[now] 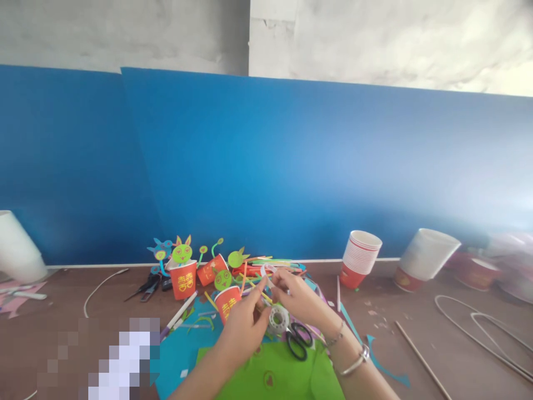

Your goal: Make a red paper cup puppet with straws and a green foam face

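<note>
My left hand (249,322) and my right hand (293,293) meet above the craft pile, both closed in a pinch. A curved white strip of tape (265,270) runs between their fingertips. Just below the fingers is a white tape roll (278,319); whether my left thumb touches it is unclear. Black-handled scissors (298,340) lie on the green paper (245,378), under my right wrist. Left of my hands, a red paper cup (227,303) tilts beside a round green paper face (223,280).
Another red cup (184,280) holds a green rabbit face. Colourful strips (275,268) are heaped behind my hands. Stacked cups (361,255) and a leaning white stack (431,255) stand to the right, near a wooden stick (420,358). A blue partition (291,166) borders the table's back.
</note>
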`<state>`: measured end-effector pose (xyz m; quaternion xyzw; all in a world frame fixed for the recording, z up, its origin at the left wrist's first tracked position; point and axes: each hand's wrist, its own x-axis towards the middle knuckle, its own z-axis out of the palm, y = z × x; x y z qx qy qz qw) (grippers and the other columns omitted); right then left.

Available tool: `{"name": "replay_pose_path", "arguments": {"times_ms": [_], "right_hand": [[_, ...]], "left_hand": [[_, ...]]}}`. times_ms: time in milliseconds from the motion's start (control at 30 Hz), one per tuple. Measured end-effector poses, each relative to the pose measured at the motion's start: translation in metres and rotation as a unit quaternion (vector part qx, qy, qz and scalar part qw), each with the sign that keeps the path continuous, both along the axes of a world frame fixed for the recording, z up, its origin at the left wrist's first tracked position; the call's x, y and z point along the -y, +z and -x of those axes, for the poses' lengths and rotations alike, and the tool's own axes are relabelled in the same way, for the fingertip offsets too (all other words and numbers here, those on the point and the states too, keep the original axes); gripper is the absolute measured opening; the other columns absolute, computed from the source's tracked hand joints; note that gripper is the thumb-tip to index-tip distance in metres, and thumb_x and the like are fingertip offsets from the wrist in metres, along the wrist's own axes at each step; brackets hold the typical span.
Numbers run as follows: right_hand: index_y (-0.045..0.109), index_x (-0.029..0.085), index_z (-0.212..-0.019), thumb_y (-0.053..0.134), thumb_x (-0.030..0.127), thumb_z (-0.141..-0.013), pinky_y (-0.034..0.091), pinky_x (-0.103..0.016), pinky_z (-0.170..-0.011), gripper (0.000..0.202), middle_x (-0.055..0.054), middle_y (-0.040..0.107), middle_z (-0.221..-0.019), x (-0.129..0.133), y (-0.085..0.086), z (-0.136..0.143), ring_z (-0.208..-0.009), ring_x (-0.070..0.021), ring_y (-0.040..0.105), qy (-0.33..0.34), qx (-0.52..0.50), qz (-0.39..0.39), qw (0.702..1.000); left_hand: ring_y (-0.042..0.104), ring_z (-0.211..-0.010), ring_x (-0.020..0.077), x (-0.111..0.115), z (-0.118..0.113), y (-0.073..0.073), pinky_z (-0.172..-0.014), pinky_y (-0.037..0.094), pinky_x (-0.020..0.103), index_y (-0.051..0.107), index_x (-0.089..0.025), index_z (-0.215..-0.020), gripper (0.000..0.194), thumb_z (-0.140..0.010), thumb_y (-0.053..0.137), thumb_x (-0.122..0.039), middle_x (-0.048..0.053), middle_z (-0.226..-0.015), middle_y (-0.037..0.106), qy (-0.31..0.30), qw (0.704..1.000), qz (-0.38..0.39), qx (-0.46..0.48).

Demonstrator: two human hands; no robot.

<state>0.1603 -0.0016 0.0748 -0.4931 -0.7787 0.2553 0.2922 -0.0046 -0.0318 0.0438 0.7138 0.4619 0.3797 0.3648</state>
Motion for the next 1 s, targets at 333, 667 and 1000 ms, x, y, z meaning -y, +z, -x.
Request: {"name": "replay_pose_path", "arguments": {"times_ms": [333,667,1000], "right_hand": [[0.049,0.022,-0.081,0.043,0.024,-0.088,0.034,-0.024,-0.056,0.009,0.002,0.057,-0.070,0.008,0.006,0.007,-0.061,-0.0138,0.050,0.035,0.008,0.019,0.999],[0.047,0.022,-0.072,0.044,0.015,-0.080,0.026,-0.022,-0.047,0.011,0.006,0.049,-0.056,0.018,0.011,0.026,-0.049,-0.0105,0.040,-0.022,-0.029,0.001,0.999],[0.050,0.021,-0.080,0.043,0.007,-0.083,0.040,-0.034,-0.081,0.016,-0.003,0.064,-0.077,0.018,0.009,0.027,-0.078,-0.0188,0.059,-0.004,0.058,-0.200,0.978]], "left_hand": [[0.048,-0.052,0.0116,-0.006,0.000,-0.005,-0.050,0.034,0.021,0.059,-0.019,-0.092,0.017,-0.082,0.053,-0.030,-0.004,-0.062,0.053,0.087,0.991,-0.003,0.100],[0.056,-0.063,0.0147,-0.010,0.003,0.009,-0.060,0.043,0.023,0.057,-0.018,-0.075,0.013,-0.078,0.057,-0.030,-0.001,-0.065,0.060,0.121,0.976,0.008,0.183],[0.046,-0.052,0.0109,-0.010,0.003,0.005,-0.053,0.036,0.021,0.049,-0.019,-0.092,0.024,-0.079,0.058,-0.037,-0.009,-0.055,0.047,0.146,0.970,0.029,0.191]]}}
